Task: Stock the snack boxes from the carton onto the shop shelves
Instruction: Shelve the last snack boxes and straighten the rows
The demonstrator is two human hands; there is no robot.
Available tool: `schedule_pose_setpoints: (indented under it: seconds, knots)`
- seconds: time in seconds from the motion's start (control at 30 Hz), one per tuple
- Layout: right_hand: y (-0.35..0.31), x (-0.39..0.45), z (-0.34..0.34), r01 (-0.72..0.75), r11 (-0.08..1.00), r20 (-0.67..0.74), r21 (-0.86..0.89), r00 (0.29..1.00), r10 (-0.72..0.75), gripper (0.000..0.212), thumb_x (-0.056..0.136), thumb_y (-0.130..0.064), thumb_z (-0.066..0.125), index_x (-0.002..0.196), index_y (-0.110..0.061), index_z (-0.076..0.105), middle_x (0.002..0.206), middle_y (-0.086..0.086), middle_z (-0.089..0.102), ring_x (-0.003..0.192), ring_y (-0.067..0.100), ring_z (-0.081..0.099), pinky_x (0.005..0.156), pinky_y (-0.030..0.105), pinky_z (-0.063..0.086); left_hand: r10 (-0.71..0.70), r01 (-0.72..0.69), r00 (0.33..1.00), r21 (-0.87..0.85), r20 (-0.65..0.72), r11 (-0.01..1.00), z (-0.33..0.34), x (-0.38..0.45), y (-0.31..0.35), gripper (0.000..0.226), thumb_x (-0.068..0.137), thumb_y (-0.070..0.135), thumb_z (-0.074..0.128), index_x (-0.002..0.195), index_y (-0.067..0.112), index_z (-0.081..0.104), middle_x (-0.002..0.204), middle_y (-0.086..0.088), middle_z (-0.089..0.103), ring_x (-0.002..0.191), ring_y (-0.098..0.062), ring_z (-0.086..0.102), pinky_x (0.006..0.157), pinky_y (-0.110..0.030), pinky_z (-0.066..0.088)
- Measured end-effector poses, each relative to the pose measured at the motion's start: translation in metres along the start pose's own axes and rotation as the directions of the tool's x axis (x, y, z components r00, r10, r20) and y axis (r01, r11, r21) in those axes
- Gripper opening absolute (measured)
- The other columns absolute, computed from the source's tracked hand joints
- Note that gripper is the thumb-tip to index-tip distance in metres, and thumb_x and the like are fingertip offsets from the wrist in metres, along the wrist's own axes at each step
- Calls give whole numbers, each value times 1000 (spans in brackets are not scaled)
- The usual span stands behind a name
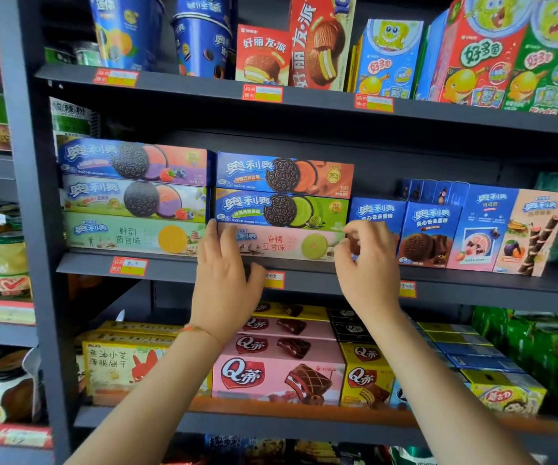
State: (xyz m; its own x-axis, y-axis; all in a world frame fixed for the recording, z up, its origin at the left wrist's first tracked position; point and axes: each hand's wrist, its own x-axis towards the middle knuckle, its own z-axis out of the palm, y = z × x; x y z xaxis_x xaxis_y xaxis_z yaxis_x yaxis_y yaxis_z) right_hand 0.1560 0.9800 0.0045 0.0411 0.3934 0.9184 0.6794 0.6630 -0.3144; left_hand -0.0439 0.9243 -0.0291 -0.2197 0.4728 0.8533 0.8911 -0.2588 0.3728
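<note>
The pink snack box [281, 245], bottom of a three-box stack at the middle shelf's [472, 286] front edge, is squared by a spread left hand [227, 273] and a half-curled right hand [364, 260] at its ends, and is judged light, stiff, crushable, best held by the short ends.

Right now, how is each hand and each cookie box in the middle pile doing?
left hand: open, fingers on the pink box's left end
right hand: curled at the pink box's right end
pink box: flat, bottom of the pile
green box: lying on pink
orange box: on top
</note>
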Motion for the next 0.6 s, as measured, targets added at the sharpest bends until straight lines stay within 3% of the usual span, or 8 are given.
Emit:
schedule_pose_setpoints:
  seconds: [0.1, 0.23, 0.5, 0.6]
  knots:
    - [5, -4, 3, -60, 998, 23, 9, 998, 60, 22, 88, -20, 58, 108, -11, 58, 104, 6, 57, 99, 25, 51, 81, 48, 49, -86, 86, 996, -2, 20, 996, 3, 1, 9, 70, 81, 25, 53, 143, -4, 38, 154, -33, 27, 139, -48, 30, 112, -55, 30]
    - [7, -6, 7, -135, 991, 48, 19, 990, 134, 28, 89, -21, 61, 116, -12, 57, 105, 5, 59, 100, 25, 54, 85, 47, 50, -185, 187, 982, 113, -29, 976, 6, 6, 19, 70, 79, 32, 52, 140, -3, 44, 149, -31, 39, 130, -49, 43, 99, -58, 40]
    - [8, 4, 15, -148, 989, 12, 22, 989, 147, 17, 93, -14, 60, 110, -10, 63, 95, 5, 66, 89, 26, 60, 76, 42, 50, -227, 239, 969, 143, -95, 960, 14, 17, 22, 65, 87, 28, 64, 141, -3, 43, 145, -27, 45, 127, -47, 43, 100, -57, 37]
    - [8, 8, 17, -183, 983, -7, 23, 983, 183, 15, 95, -18, 60, 107, -11, 64, 98, 5, 68, 91, 24, 62, 77, 42, 51, -191, 208, 971, 118, -141, 971, 15, 20, 21, 60, 85, 27, 58, 135, -5, 48, 136, -29, 51, 115, -48, 49, 94, -55, 40]
